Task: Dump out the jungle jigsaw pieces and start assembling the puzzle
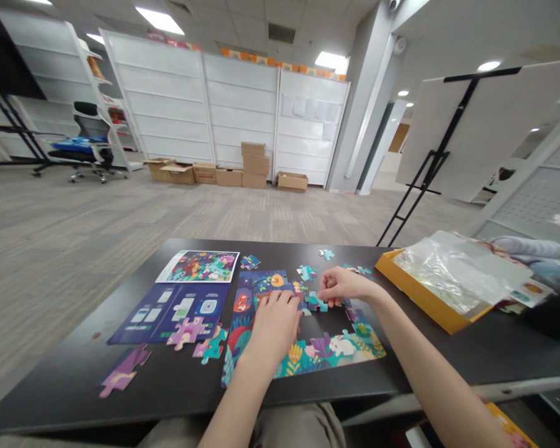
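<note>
A colourful jigsaw puzzle [239,336], partly assembled, lies on the black table; dark tabletop shows through a gap right of its middle. My left hand [276,317] rests palm down on the puzzle, fingers outstretched and covering part of it. At the gap's upper edge, my right hand [343,284] has thumb and fingers curled together at a teal puzzle piece [315,301]. Another teal piece [306,272] lies loose just beyond, and a small pale-blue piece [326,254] sits farther back. Some blue pieces [357,269] are partly hidden behind my right hand.
Left of the puzzle lie a picture sheet [200,266] and a dark blue leaflet [142,305]. Pink pieces [185,333], teal pieces [213,345] and a purple strip [125,372] lie loose nearby. A yellow box [417,295] holding clear plastic stands at the right.
</note>
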Action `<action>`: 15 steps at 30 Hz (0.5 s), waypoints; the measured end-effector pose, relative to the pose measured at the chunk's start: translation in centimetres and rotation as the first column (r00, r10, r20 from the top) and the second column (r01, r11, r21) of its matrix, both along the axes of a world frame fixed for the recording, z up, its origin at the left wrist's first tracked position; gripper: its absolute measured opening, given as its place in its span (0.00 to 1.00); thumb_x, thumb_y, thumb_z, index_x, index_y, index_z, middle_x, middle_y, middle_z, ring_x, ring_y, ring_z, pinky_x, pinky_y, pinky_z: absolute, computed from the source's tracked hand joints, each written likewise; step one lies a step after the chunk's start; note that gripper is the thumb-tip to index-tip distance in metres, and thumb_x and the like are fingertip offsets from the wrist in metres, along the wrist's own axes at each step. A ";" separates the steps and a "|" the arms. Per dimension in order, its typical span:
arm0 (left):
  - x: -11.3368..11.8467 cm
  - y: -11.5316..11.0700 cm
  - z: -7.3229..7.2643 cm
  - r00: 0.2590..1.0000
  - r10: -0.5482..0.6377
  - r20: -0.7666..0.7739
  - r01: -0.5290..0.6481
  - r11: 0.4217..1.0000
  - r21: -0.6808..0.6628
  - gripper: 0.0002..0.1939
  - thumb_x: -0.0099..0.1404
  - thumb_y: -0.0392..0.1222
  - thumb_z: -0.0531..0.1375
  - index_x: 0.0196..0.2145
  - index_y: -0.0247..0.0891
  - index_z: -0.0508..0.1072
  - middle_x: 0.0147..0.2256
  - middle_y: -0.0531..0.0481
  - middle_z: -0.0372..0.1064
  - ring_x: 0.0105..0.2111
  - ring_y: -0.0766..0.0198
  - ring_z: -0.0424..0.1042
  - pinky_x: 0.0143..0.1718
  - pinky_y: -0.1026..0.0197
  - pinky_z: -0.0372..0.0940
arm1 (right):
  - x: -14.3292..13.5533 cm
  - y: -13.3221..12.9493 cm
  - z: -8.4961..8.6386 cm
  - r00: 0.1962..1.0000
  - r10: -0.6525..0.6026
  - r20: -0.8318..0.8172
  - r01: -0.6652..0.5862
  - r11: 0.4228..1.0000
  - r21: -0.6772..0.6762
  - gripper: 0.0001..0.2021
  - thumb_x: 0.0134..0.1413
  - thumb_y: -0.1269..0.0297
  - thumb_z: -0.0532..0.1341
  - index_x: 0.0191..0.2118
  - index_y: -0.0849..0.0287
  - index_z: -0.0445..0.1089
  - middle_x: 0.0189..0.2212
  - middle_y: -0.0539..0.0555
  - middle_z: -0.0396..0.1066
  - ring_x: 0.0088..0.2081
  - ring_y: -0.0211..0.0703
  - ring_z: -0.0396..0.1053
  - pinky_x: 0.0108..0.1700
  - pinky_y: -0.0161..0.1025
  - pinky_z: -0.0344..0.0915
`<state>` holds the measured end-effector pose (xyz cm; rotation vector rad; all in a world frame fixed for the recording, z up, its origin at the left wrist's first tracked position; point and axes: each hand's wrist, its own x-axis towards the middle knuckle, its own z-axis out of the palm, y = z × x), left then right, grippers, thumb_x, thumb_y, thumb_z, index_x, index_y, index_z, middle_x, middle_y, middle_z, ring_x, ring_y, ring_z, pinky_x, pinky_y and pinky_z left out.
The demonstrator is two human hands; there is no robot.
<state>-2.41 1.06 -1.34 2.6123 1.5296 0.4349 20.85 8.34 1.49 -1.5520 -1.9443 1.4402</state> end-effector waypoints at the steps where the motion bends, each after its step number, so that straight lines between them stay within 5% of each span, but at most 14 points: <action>1: 0.0 0.0 0.0 1.000 0.001 0.000 -0.001 1.000 0.000 0.15 0.73 0.40 0.54 0.53 0.41 0.74 0.53 0.43 0.73 0.54 0.50 0.68 0.55 0.47 0.64 | -0.2 0.0 -0.2 0.998 0.030 0.058 -0.029 1.000 -0.009 0.26 0.38 0.41 0.74 0.28 0.57 0.66 0.19 0.48 0.75 0.22 0.39 0.72 0.23 0.32 0.65; 5: 0.1 -0.1 0.0 1.000 0.008 -0.001 -0.008 1.000 0.007 0.14 0.73 0.40 0.55 0.53 0.40 0.75 0.53 0.43 0.73 0.54 0.49 0.68 0.54 0.46 0.65 | 0.2 0.2 -0.5 0.982 0.085 0.168 -0.088 0.996 0.011 0.27 0.41 0.37 0.72 0.26 0.58 0.67 0.22 0.52 0.77 0.21 0.39 0.73 0.20 0.31 0.59; 15: 0.1 -0.3 0.2 1.000 0.009 0.008 -0.009 1.000 0.004 0.15 0.73 0.40 0.54 0.53 0.38 0.74 0.53 0.42 0.73 0.55 0.48 0.68 0.55 0.45 0.65 | -0.5 -0.6 -0.1 0.947 0.110 0.302 -0.125 0.992 0.031 0.26 0.51 0.37 0.65 0.22 0.56 0.64 0.18 0.52 0.74 0.17 0.38 0.68 0.23 0.35 0.65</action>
